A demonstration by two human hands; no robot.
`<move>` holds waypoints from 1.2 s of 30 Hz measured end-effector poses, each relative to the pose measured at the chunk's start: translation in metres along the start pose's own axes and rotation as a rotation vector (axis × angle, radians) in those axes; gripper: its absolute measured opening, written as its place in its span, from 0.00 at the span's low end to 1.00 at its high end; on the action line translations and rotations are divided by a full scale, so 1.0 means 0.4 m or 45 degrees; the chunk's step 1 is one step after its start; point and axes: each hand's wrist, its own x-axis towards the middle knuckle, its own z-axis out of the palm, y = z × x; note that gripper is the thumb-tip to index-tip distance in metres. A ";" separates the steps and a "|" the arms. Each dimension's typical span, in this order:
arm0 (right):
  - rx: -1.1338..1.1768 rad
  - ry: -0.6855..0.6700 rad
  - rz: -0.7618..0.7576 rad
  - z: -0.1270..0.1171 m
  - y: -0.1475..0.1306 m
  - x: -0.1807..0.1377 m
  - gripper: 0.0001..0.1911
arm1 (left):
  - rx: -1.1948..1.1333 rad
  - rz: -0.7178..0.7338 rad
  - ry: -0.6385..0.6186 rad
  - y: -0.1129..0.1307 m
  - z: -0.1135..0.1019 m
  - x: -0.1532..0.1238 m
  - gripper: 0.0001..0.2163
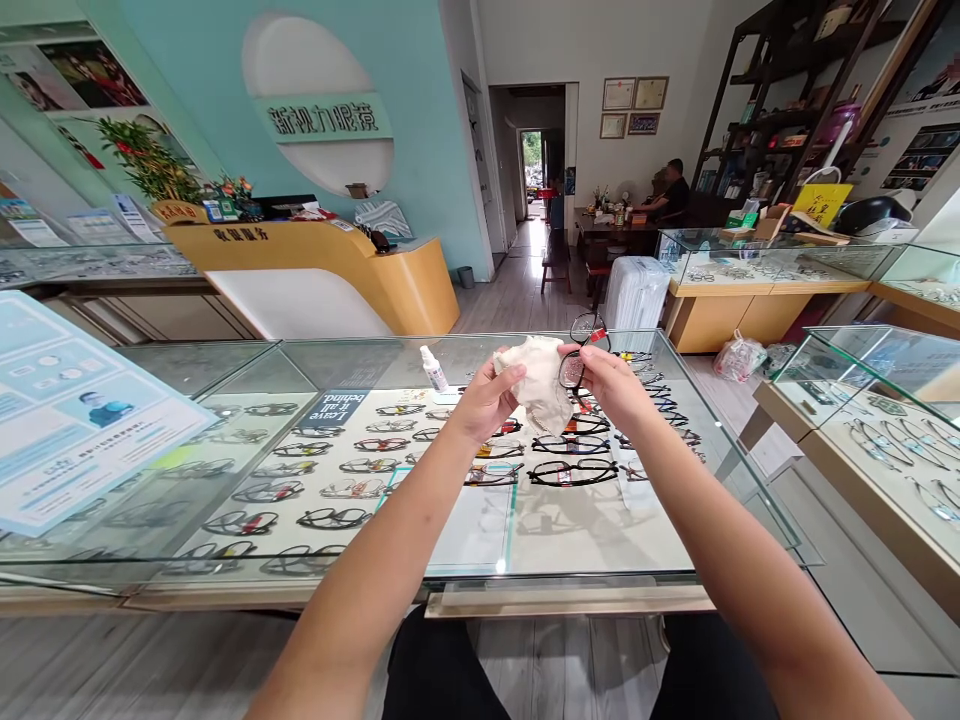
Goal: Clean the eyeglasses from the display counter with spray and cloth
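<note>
Although partly covered by the left hand (484,400), a white cloth (541,375) sits in its closed grip, above the counter (562,602). Right hand (613,378): pinched on black glasses (572,370), beside the cloth; contact unclear. Bottle (434,371): white, label illegible. Poster (82,410): cut off at left edge.

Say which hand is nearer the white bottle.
Left. The left hand, gripping a white cloth, is just to the right of the white bottle; the right hand, holding glasses, is farther right, beyond the cloth.
</note>
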 end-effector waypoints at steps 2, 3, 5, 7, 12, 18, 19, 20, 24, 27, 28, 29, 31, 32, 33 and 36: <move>-0.008 0.046 -0.028 0.005 0.002 0.000 0.27 | 0.051 -0.019 -0.022 0.004 0.006 -0.006 0.26; -0.009 0.073 -0.039 0.007 0.004 -0.001 0.27 | 0.082 -0.023 -0.031 0.005 0.009 -0.009 0.27; -0.014 0.118 -0.051 0.008 0.007 -0.001 0.28 | 0.158 -0.012 -0.052 0.005 0.014 -0.013 0.28; -0.037 0.145 -0.056 0.009 0.013 -0.001 0.29 | 0.241 0.032 -0.077 0.003 0.019 -0.016 0.29; -0.056 0.175 -0.079 0.014 0.025 0.001 0.27 | 0.450 0.244 -0.223 0.000 0.031 -0.022 0.23; -0.061 0.183 -0.049 0.026 0.022 -0.009 0.27 | 0.454 0.200 -0.288 0.007 0.044 -0.034 0.22; -0.093 0.173 -0.063 0.029 0.021 -0.012 0.26 | 0.425 0.187 -0.234 0.006 0.046 -0.035 0.23; -0.134 0.163 -0.085 0.033 0.020 -0.014 0.25 | 0.406 0.174 -0.165 0.005 0.047 -0.034 0.23; -0.318 0.100 -0.207 0.048 0.019 -0.022 0.23 | 0.419 0.227 0.016 -0.010 0.054 -0.028 0.25; -0.402 0.038 -0.277 0.056 0.022 -0.025 0.26 | 0.428 0.255 -0.004 -0.020 0.063 -0.025 0.28; -0.410 0.019 -0.292 0.057 0.023 -0.025 0.26 | 0.418 0.242 -0.006 -0.021 0.065 -0.025 0.29; -0.412 0.003 -0.305 0.057 0.025 -0.026 0.27 | 0.412 0.220 -0.004 -0.021 0.067 -0.025 0.30; -0.409 -0.017 -0.320 0.057 0.027 -0.026 0.28 | 0.427 0.153 -0.009 -0.019 0.066 -0.026 0.32; -0.406 -0.025 -0.321 0.056 0.027 -0.027 0.28 | 0.454 0.102 -0.032 -0.017 0.064 -0.026 0.32; -0.400 -0.032 -0.316 0.055 0.026 -0.028 0.28 | 0.491 0.041 -0.075 -0.015 0.061 -0.026 0.32; -0.382 -0.057 -0.316 0.055 0.022 -0.030 0.28 | 0.583 -0.104 -0.237 -0.013 0.051 -0.026 0.32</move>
